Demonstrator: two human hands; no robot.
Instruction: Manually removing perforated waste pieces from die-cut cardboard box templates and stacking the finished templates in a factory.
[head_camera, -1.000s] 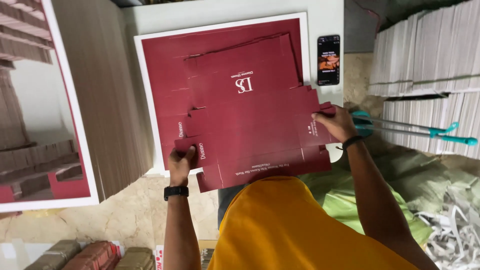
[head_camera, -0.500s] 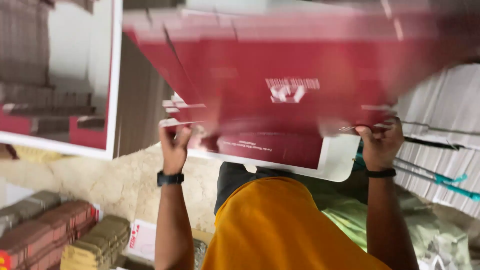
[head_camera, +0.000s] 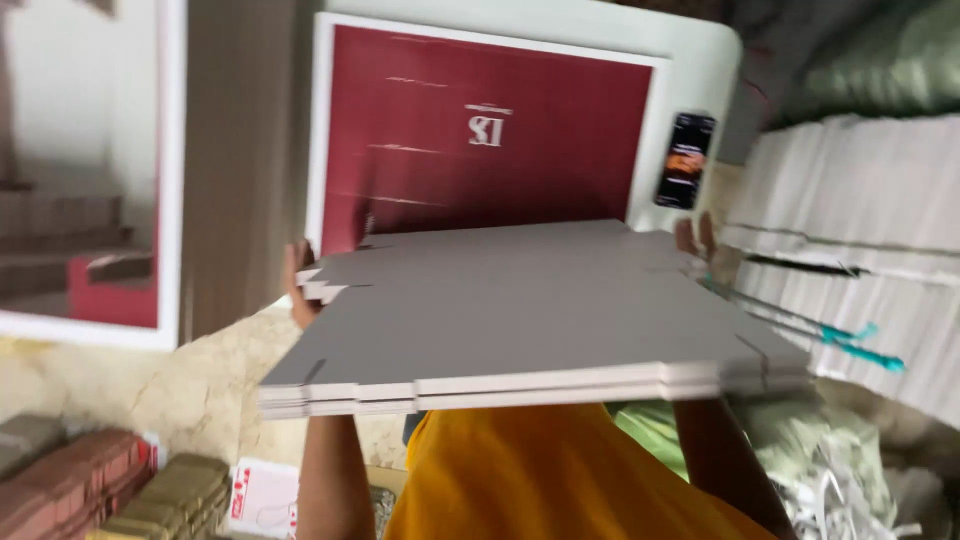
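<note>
Fingers of both hands curl round the two far corners of a stack of flat die-cut cards (head_camera: 530, 320), grey side up, lifted level in front of the chest. The left hand (head_camera: 298, 285) shows only as a thumb and part of the palm at the notched left edge, closed on the stack; the right hand (head_camera: 693, 238) shows as a few fingertips over the far right corner, and the rest of it is hidden beneath. The stack hangs above the near edge of the table (head_camera: 700, 60), where a maroon printed sheet (head_camera: 480, 130) lies flat with a phone (head_camera: 685, 160) to its right.

The stack looks stiff enough to stay flat across its span with no sag at the middle. Several sheets thick, it is probably fairly heavy, and the smooth faces may let sheets slide over one another if it tilts. The cut tabs and notches at the left edge look easy to bend or tear. Holding it at opposite edges, fingers beneath and thumbs on top, seems the soundest grip. Tall white piles (head_camera: 860, 200) stand to the right.
</note>
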